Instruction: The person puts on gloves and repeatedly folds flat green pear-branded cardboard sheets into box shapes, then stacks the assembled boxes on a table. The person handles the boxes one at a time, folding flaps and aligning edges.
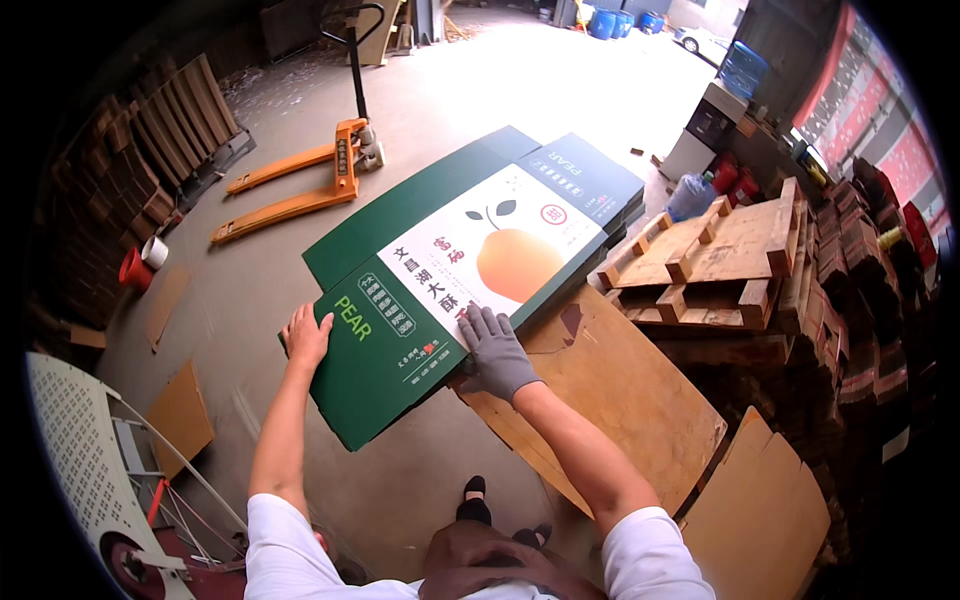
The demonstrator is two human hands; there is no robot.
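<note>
A stack of flattened green cartons [385,375] lies slantwise in front of me, overhanging a brown board surface. The upper sheet has a white panel with an orange-yellow pear [518,265] and two dark leaves. My left hand [307,338], bare, is closed on the stack's left edge, its thumb lying on top. At the near right edge my right hand [492,352], in a grey glove, grips the cartons with its fingers on the printed face; its thumb is hidden. The sheets' edges are slightly fanned at the far right.
An orange pallet jack [345,170] stands far left. Wooden pallets [700,260] and piled cardboard [850,290] are at right, beside a water dispenser [715,115]. The brown board [630,400] lies under the cartons. A perforated metal machine [75,450] stands near left; red and white buckets [135,268] sit beyond.
</note>
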